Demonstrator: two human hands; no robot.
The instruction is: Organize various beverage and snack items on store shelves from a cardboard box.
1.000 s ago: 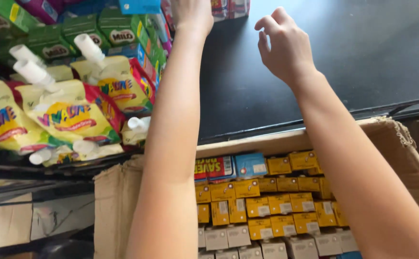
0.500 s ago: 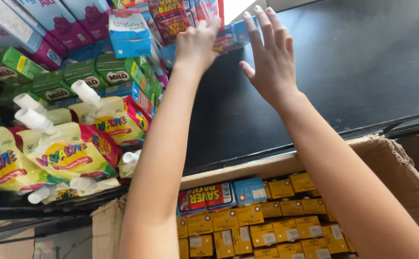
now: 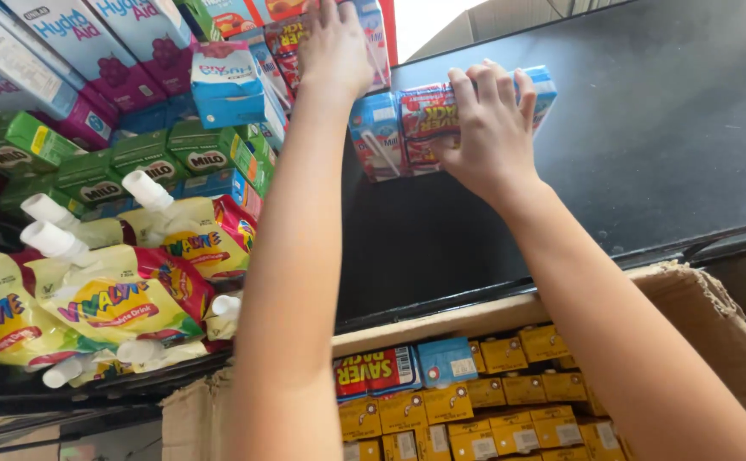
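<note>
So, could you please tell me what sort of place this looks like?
Probably a shop's drinks shelf being restocked: a dark shelf with stacked drink cartons and spouted juice pouches, and an open cardboard box of small yellow cartons below.

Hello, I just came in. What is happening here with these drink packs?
A person reaches over an open cardboard box of small yellow cartons toward a dark shelf. The right hand grips a blue and red shrink-wrapped multipack of small drink cartons lying on that shelf. The left hand rests higher up on another similar pack. To the left lie yellow spouted drink pouches, green cartons and tall white and purple cartons.
</note>
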